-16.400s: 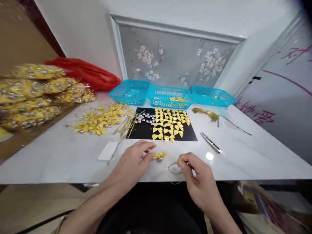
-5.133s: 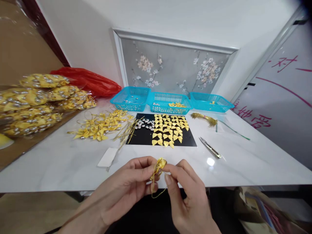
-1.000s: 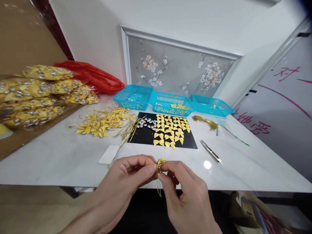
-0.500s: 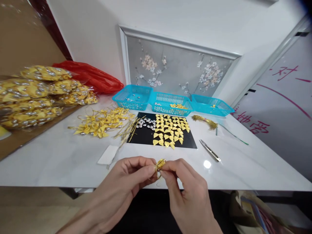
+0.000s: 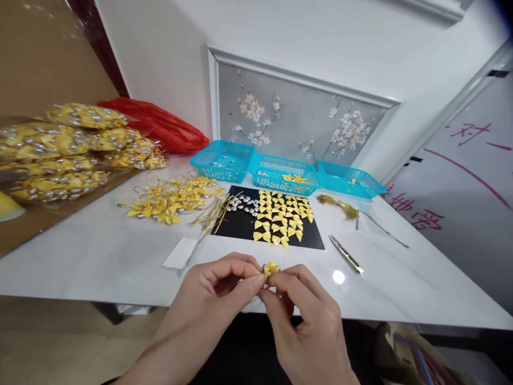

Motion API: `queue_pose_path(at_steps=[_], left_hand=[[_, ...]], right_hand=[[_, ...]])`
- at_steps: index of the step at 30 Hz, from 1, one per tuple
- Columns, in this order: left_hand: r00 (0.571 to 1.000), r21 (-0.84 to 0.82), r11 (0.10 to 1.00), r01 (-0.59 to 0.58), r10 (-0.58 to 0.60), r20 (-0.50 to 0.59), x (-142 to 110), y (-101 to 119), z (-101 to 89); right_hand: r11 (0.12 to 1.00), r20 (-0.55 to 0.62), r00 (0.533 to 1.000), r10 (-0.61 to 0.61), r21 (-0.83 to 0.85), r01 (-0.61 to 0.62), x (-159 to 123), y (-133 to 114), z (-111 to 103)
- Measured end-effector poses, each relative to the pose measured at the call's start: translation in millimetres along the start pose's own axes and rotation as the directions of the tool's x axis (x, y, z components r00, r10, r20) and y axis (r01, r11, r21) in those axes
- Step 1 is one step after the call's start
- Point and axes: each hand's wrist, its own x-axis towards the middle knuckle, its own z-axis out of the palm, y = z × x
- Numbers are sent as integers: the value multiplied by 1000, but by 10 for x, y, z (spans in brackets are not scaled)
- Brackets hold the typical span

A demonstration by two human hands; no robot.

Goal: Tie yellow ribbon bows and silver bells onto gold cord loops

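Between my two hands, just over the table's front edge, is a small yellow ribbon bow (image 5: 271, 267) with silvery beads and a cord. My left hand (image 5: 224, 289) pinches its left side between thumb and fingers. From the right, my right hand (image 5: 306, 310) closes thumb and fingertips on it; the fingers partly hide the bow and its cord. Beyond them lies a black mat (image 5: 236, 230) carrying rows of yellow bows (image 5: 280, 214) and a cluster of silver beads (image 5: 243, 205). Gold cords (image 5: 212, 214) lie across the mat's left edge.
Finished-looking bows on cords (image 5: 172, 200) are heaped left of the mat, near bagged bows (image 5: 60, 144) and a red bag (image 5: 160, 125). Blue baskets (image 5: 224, 174) line the back. At right lie thread snips (image 5: 345, 254) and a gold cord bundle (image 5: 339, 207). A white card (image 5: 179, 253) lies left.
The bow between my fingers has turned, showing more of its yellow ribbon, and the cord loop seen before is now mostly hidden. My right fingers have shifted closer to my left. The view has tilted slightly.
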Motion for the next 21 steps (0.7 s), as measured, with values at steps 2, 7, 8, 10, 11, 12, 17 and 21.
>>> queue_pose_path(at_steps=[2,7,8,10,11,12,17,21], left_hand=[[995,86,992,-90,94,-38,-5,-6,1],[938,275,927,-254,306,-164,-13,-26,33],[924,317,907,-279,343,-170,-16,-30,38],[891,419,845,-333,427,-153,-22,-41,45],[873,477,802,-359,470,-133,-26,-49,45],[850,536,751,-386,515,-110,-29,-58,44],[705,693,494,-525,708,29,-46,-119,51],[676,697,434,-571,731,99,-72,-159,62]], right_hand=[[993,33,995,92,65,-94,13,-13,-2],[870,204,904,376,258,-420,77,-103,-82],[823,247,870,426,293,-486,90,-122,-99],[733,316,810,493,349,-583,109,-148,-122],[694,345,787,511,375,-615,116,-156,-129],[657,375,769,518,401,-639,121,-159,-133],[441,529,697,484,541,-716,144,-144,-127],[292,562,664,493,612,-735,201,-143,-152]])
